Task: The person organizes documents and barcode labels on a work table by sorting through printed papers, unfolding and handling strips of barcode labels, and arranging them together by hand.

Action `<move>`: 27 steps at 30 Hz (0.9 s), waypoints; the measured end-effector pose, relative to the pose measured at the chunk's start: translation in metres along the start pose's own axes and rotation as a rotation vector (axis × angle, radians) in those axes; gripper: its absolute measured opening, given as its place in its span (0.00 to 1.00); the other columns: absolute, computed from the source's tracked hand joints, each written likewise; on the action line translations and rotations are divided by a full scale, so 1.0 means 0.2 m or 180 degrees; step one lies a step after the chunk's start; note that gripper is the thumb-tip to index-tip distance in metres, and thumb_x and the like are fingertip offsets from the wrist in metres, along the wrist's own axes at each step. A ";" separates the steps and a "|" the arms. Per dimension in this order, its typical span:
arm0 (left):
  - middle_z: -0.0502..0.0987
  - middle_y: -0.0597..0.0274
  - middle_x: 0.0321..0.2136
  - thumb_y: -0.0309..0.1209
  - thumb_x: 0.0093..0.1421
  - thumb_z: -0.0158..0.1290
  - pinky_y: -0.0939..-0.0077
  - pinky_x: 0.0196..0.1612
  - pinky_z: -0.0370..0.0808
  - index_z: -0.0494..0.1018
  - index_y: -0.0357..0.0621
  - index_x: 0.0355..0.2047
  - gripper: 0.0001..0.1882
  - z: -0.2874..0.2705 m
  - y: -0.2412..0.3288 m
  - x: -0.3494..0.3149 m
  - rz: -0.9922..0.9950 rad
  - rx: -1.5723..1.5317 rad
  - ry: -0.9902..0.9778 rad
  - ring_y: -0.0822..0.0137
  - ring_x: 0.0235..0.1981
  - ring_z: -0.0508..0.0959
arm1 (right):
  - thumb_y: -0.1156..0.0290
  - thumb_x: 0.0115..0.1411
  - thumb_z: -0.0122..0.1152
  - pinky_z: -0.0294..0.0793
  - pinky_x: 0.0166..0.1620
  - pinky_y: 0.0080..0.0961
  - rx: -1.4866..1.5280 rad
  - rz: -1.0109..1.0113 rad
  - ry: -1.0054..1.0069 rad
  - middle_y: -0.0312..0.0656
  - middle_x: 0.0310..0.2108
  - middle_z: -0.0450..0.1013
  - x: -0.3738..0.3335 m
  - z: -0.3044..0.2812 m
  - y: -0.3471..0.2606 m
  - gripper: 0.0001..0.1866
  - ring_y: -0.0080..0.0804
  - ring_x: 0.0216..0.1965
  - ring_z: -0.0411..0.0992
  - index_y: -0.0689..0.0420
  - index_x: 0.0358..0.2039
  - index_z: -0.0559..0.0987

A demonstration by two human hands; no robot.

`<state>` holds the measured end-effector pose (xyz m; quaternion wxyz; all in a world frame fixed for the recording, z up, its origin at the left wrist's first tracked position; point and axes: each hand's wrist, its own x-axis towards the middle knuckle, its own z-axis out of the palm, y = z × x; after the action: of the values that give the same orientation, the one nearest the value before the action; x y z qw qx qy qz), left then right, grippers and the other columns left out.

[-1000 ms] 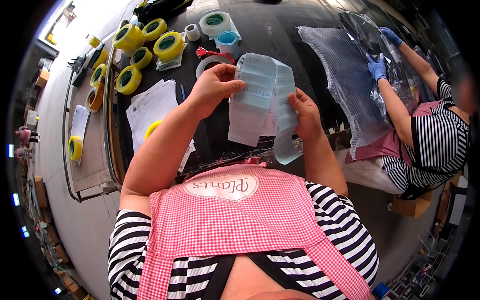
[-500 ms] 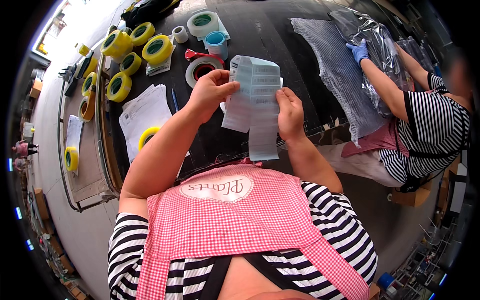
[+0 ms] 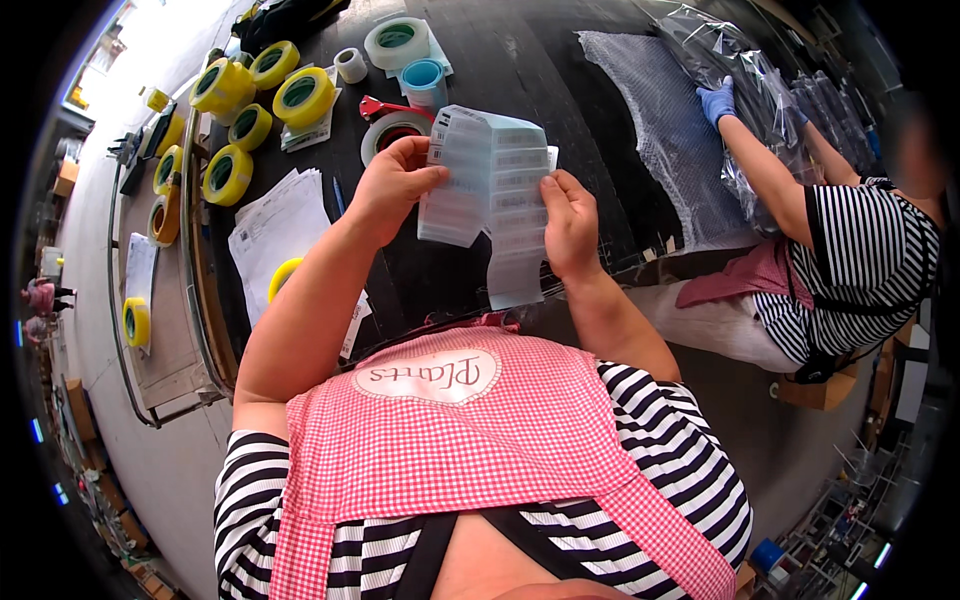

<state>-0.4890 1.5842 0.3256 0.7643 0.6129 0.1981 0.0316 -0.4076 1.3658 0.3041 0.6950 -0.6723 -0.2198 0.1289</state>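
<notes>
A folded strip of pale blue barcode labels (image 3: 518,200) hangs between my two hands above the dark table. Thumb and fingers of my left hand (image 3: 392,188) pinch its left side near the top. At the right edge, my right hand (image 3: 570,222) grips it with the thumb in front. The strip's lower end dangles free below my right hand. Just beyond the strip lies a red tape dispenser (image 3: 375,106) with a tape roll (image 3: 398,135), partly hidden by the labels and my left hand. Behind it stands a light blue cup-like roll (image 3: 424,84).
Several yellow tape rolls (image 3: 304,98) cover the table's left side. White papers (image 3: 283,228) and a blue pen (image 3: 338,196) lie left of my forearm. Grey bubble wrap (image 3: 640,120) lies right, where a blue-gloved co-worker (image 3: 850,220) handles clear plastic packages (image 3: 735,70). A metal-framed cart (image 3: 150,330) stands left.
My hands and the label strip have shifted slightly left in view. The strip's left fold hangs a little differently. The co-worker's far hand has moved slightly over the plastic.
</notes>
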 end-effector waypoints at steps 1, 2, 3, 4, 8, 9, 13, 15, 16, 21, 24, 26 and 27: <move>0.77 0.64 0.40 0.21 0.55 0.56 0.76 0.46 0.72 0.70 0.41 0.49 0.20 -0.02 0.00 0.00 -0.0002 -0.0003 0.0000 0.73 0.40 0.77 | 0.69 0.67 0.45 0.63 0.33 0.14 -0.0003 0.0002 -0.0001 0.30 0.24 0.71 0.00 0.00 -0.01 0.14 0.13 0.27 0.63 0.61 0.28 0.75; 0.77 0.64 0.39 0.20 0.54 0.57 0.76 0.46 0.72 0.70 0.41 0.49 0.21 -0.04 0.00 0.01 0.0120 0.0039 -0.0059 0.72 0.40 0.76 | 0.70 0.66 0.45 0.63 0.33 0.15 0.0164 0.0106 -0.0027 0.30 0.24 0.71 0.01 0.01 -0.01 0.13 0.13 0.27 0.63 0.61 0.29 0.76; 0.77 0.63 0.39 0.19 0.53 0.57 0.77 0.46 0.72 0.70 0.40 0.49 0.21 -0.06 0.00 0.01 0.0242 0.0081 -0.0117 0.72 0.40 0.76 | 0.70 0.66 0.46 0.64 0.33 0.15 0.0330 0.0210 -0.0054 0.30 0.24 0.71 0.01 0.01 -0.02 0.13 0.13 0.27 0.64 0.62 0.29 0.76; 0.77 0.62 0.40 0.15 0.51 0.54 0.77 0.48 0.71 0.70 0.39 0.49 0.23 -0.06 0.02 0.00 0.0151 0.0218 -0.0073 0.71 0.41 0.76 | 0.70 0.66 0.46 0.64 0.33 0.15 0.0327 0.0212 -0.0049 0.30 0.24 0.71 0.01 0.00 -0.03 0.13 0.13 0.27 0.64 0.62 0.29 0.76; 0.76 0.61 0.42 0.12 0.47 0.50 0.77 0.53 0.69 0.70 0.36 0.49 0.26 -0.11 0.08 -0.03 0.0384 0.0827 -0.0120 0.71 0.45 0.75 | 0.70 0.64 0.48 0.64 0.32 0.15 0.0770 0.0625 -0.0058 0.30 0.24 0.71 0.03 -0.01 -0.08 0.11 0.14 0.26 0.65 0.61 0.30 0.77; 0.76 0.61 0.42 0.12 0.47 0.50 0.77 0.53 0.69 0.70 0.36 0.49 0.26 -0.13 0.09 -0.04 0.0386 0.0826 -0.0122 0.71 0.45 0.75 | 0.70 0.63 0.49 0.64 0.32 0.15 0.0954 0.0762 -0.0067 0.30 0.24 0.71 0.03 -0.02 -0.09 0.10 0.15 0.26 0.65 0.60 0.29 0.77; 0.78 0.63 0.38 0.15 0.49 0.52 0.79 0.48 0.72 0.72 0.38 0.48 0.23 -0.21 0.13 -0.10 0.0592 0.1727 -0.0015 0.72 0.40 0.77 | 0.69 0.63 0.50 0.64 0.31 0.15 0.1236 0.0885 -0.0055 0.30 0.23 0.70 0.05 -0.03 -0.15 0.10 0.15 0.25 0.65 0.59 0.27 0.76; 0.78 0.63 0.35 0.17 0.50 0.55 0.79 0.46 0.72 0.74 0.38 0.45 0.19 -0.26 0.16 -0.11 0.0085 0.2016 -0.0293 0.73 0.37 0.76 | 0.69 0.63 0.50 0.63 0.30 0.15 0.1470 0.0965 -0.0069 0.29 0.22 0.69 0.06 -0.04 -0.16 0.11 0.15 0.24 0.64 0.58 0.25 0.75; 0.77 0.65 0.33 0.19 0.51 0.57 0.79 0.41 0.72 0.76 0.37 0.40 0.14 -0.30 0.15 -0.12 0.0057 0.2108 -0.0244 0.75 0.33 0.74 | 0.69 0.63 0.50 0.63 0.30 0.15 0.1469 0.0953 -0.0066 0.29 0.22 0.69 0.06 -0.05 -0.15 0.11 0.15 0.24 0.64 0.58 0.25 0.75; 0.73 0.68 0.27 0.25 0.56 0.58 0.80 0.36 0.68 0.76 0.34 0.33 0.07 -0.40 0.11 -0.12 0.0339 0.2394 -0.0154 0.76 0.29 0.70 | 0.71 0.63 0.51 0.60 0.26 0.16 0.0625 0.0487 -0.0364 0.27 0.19 0.66 0.06 -0.05 -0.19 0.12 0.12 0.22 0.59 0.60 0.25 0.76; 0.73 0.68 0.26 0.32 0.62 0.54 0.80 0.36 0.68 0.75 0.33 0.32 0.11 -0.46 0.10 -0.10 0.0936 0.2028 0.0019 0.77 0.30 0.70 | 0.71 0.64 0.51 0.60 0.25 0.17 0.0061 0.0027 -0.0520 0.28 0.18 0.65 0.04 -0.05 -0.24 0.11 0.13 0.22 0.59 0.61 0.25 0.75; 0.72 0.68 0.25 0.31 0.62 0.54 0.80 0.36 0.68 0.75 0.32 0.32 0.11 -0.47 0.09 -0.11 0.0936 0.2014 0.0229 0.77 0.30 0.70 | 0.71 0.64 0.51 0.60 0.25 0.18 -0.0087 -0.0095 -0.0554 0.29 0.18 0.64 0.03 -0.04 -0.28 0.11 0.14 0.22 0.59 0.61 0.25 0.75; 0.72 0.69 0.24 0.30 0.61 0.54 0.80 0.36 0.69 0.75 0.32 0.31 0.11 -0.48 0.09 -0.11 0.0938 0.1999 0.0440 0.77 0.30 0.70 | 0.71 0.64 0.51 0.61 0.25 0.18 -0.0237 -0.0220 -0.0590 0.29 0.17 0.64 0.02 -0.03 -0.30 0.11 0.14 0.22 0.59 0.62 0.25 0.74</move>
<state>-0.5388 1.6699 0.3323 0.5105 0.8364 0.1588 0.1206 -0.4085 1.3587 0.3636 0.6504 -0.6749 -0.3107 0.1582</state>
